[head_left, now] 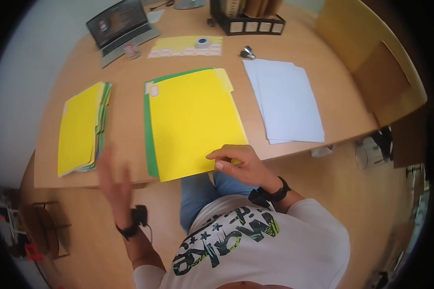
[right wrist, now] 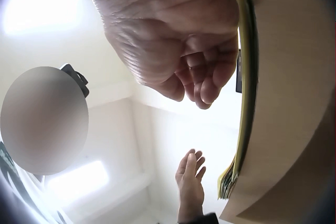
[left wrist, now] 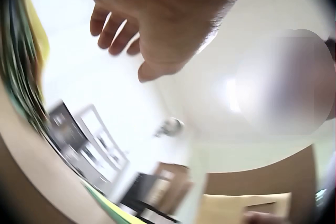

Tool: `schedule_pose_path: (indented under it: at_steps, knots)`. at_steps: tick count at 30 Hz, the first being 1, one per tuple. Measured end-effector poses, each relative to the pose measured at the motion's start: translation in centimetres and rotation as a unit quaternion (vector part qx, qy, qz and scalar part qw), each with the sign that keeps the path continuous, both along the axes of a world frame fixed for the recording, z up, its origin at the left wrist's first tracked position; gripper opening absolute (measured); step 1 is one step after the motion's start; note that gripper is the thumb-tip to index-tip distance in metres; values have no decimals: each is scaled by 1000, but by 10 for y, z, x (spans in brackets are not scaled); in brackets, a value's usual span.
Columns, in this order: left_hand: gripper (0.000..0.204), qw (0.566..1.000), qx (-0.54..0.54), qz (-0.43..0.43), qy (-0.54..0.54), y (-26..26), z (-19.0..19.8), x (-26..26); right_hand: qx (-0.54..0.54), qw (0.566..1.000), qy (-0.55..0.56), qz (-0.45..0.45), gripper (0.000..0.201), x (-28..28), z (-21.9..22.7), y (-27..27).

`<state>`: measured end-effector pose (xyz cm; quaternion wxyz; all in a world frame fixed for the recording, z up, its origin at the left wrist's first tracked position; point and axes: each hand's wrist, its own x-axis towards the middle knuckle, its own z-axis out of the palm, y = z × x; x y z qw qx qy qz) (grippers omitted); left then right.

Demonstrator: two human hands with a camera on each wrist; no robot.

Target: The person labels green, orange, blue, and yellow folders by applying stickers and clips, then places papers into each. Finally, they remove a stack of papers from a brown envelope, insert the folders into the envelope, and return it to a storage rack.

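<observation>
A yellow folder [head_left: 193, 115] lies over a green folder [head_left: 152, 144] at the middle of the table. Over its lower right part is the right hand [head_left: 241, 164], fingers loosely bent and holding nothing; whether it touches the folder I cannot tell. The left hand [head_left: 115, 185], blurred, is raised at the table's front edge between the middle folders and a stack of yellow and green folders [head_left: 79, 130] on the left. In the left wrist view the left hand [left wrist: 152, 19] has its fingers apart and empty. The right wrist view shows the right hand [right wrist: 178, 40] beside the folder edges [right wrist: 247, 87].
White sheets [head_left: 289, 103] lie on the right of the table. Farther back are a laptop [head_left: 123, 33], a yellow label sheet [head_left: 166, 46] with a tape roll [head_left: 202, 43] on it, a metal clip [head_left: 247, 52] and a black organizer [head_left: 253, 26]. A chair [head_left: 46, 226] stands at left.
</observation>
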<state>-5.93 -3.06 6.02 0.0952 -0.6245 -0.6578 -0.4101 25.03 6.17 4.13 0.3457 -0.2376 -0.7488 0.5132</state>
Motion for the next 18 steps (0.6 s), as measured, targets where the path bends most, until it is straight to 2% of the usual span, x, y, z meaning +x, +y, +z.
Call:
schedule_pose_path:
  at_steps: [1,3,5,7,8,11,12,15,18]
  knots:
    - [52,990,-26,-117,74,5,-4,29,35,998,-8,-48,23,8,2,3]
    - [55,969,-90,-206,98,13,1,83,106,985,-27,-132,26,28,9,11]
    - [56,964,-134,-222,63,24,-12,98,166,958,-91,-217,33,63,15,24]
    - [56,960,-160,-228,34,31,-20,104,264,898,-188,-298,46,98,19,33]
    - [55,959,-165,-228,26,34,-23,101,235,882,-252,-321,57,111,21,31]
    - [52,955,-180,-237,13,39,-23,92,224,850,-333,-341,63,139,10,31]
    - [51,953,-186,-240,10,39,-22,92,177,860,-336,-342,64,145,5,30]
    - [48,950,-186,-250,17,39,-13,94,166,865,-320,-350,63,150,1,27]
    - [47,948,-195,-250,8,40,-17,90,219,849,-339,-341,56,148,6,29]
